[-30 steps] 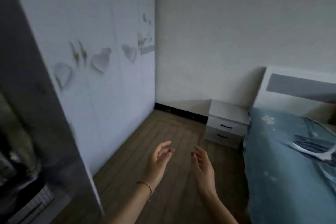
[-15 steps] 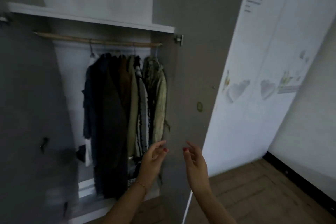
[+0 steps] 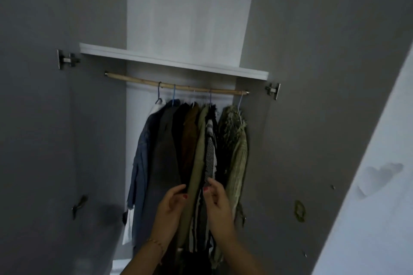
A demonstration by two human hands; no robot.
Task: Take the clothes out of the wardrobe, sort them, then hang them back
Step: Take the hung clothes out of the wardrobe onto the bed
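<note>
Grey wardrobe doors [image 3: 55, 140] are flanking a white back panel [image 3: 190, 6] and a white shelf [image 3: 174, 61]. A pale tan wooden rail [image 3: 178, 86] is carrying clothes: a faded blue denim jacket [image 3: 139, 163], a charcoal grey coat [image 3: 163, 156], a rust brown garment [image 3: 190, 136], an olive green one [image 3: 199, 163], a black-and-white patterned piece [image 3: 210, 158] and a mottled green and cream knit [image 3: 237, 152]. Some hangers [image 3: 173, 94] are showing blue. The hands [image 3: 172, 207] are showing red nail polish, and a thin gold bracelet [image 3: 156, 243] is circling the left wrist
</note>
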